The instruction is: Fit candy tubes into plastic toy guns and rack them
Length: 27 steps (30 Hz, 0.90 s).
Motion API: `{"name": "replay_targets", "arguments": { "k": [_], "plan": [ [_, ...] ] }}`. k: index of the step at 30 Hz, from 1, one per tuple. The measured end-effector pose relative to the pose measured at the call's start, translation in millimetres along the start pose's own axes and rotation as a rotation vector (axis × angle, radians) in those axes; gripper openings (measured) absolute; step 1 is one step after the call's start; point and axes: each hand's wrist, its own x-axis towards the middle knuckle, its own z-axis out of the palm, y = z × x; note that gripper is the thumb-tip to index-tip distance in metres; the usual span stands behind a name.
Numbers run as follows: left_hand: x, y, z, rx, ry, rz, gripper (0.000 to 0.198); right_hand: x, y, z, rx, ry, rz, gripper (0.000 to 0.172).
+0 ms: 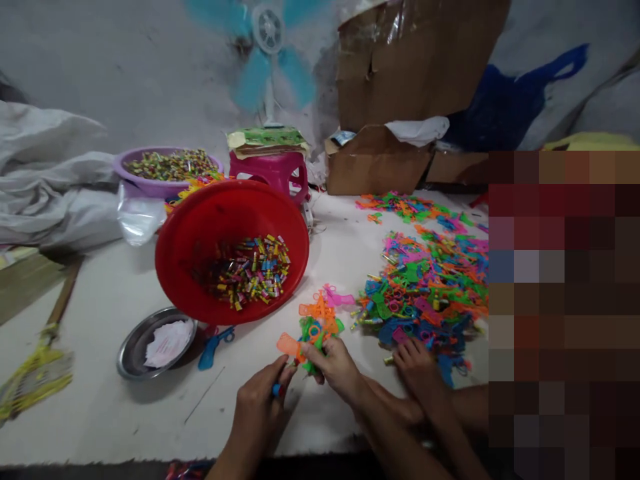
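A: What were the hands doing from where you sat?

B: I had the left hand (257, 400) curled at the near middle of the table (130, 427), fingers closed round a small blue-and-red piece (278, 390). Its fingertips came right up to an orange toy gun (289, 344), but I couldn't tell whether they touched it.

A: And the right hand (343, 367)?

B: Narrow, pinching a green plastic toy (319, 343) between thumb and fingers, just to the right of that orange one. More toys, orange and pink, lay loosely just beyond it.

A: Anything crowding you?

B: Plenty! Close on the right, a co-worker's hand (415, 367) rested at the near edge of a big toy pile (425, 287), its forearm right beside mine. Left and farther, a tilted red basin (225, 207) gaped toward me, small wrapped tubes (255, 273) inside, and hid part of the pink stool (265, 171).

A: Left of that?

B: A steel bowl (131, 352) holding white paper (167, 343), with a blue toy gun (210, 353) just to its right. Far left sat a full purple basin (120, 170); at the back, a fan (270, 30) and, right of it, a cardboard box (410, 67).
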Motion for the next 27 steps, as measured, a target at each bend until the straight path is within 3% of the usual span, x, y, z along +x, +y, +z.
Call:
{"name": "replay_targets", "arguments": {
  "k": [3,6,7,9,10,11,14,16,19,22,25,27],
  "plan": [
    [14.0,-4.0,-10.0,-0.036,-0.058,-0.127,0.032,4.2,-1.1,-52.2,-0.123,0.381,0.049,0.049],
    [21.4,-16.7,-16.8,-0.084,-0.084,-0.213,0.03,5.0,-12.0,-122.5,-0.579,0.769,0.145,0.044],
    [21.8,-22.6,-16.3,-0.124,-0.067,-0.257,0.031,4.8,-15.8,-139.0,-0.756,0.971,0.159,0.048],
    [21.2,-34.1,-11.5,-0.258,-0.041,-0.376,0.033,6.5,-19.9,-150.3,-0.988,1.153,0.08,0.057],
    [20.9,-38.7,-8.1,-0.342,-0.045,-0.438,0.034,9.6,-19.5,-144.3,-1.037,1.139,0.007,0.056],
    [21.1,-41.9,-4.8,-0.427,-0.057,-0.49,0.036,14.8,-17.5,-132.0,-1.053,1.032,-0.067,0.051],
    [26.4,-44.2,-0.6,-0.623,-0.096,-0.571,0.039,39.9,-4.7,-77.7,-1.093,0.53,-0.165,0.039],
    [32.6,-43.6,-3.3,-0.708,-0.082,-0.597,0.041,56.6,4.8,-48.7,-1.19,0.326,-0.131,0.043],
    [40.6,-47.2,-9.3,-0.767,-0.069,-0.655,0.045,68.9,13.1,-35.6,-1.27,0.213,-0.111,0.047],
    [45.0,-52.0,-9.5,-0.793,-0.085,-0.663,0.046,66.5,10.5,-42.5,-1.207,0.147,-0.193,0.031],
    [49.0,-42.8,-7.5,-0.833,-0.095,-0.638,0.05,58.0,-0.1,-38.2,-0.899,0.215,-0.258,0.025],
    [52.5,-26.2,-9.7,-0.848,-0.12,-0.628,0.055,51.9,-8.0,-23.8,-0.563,0.275,-0.211,0.028]
  ]
}}
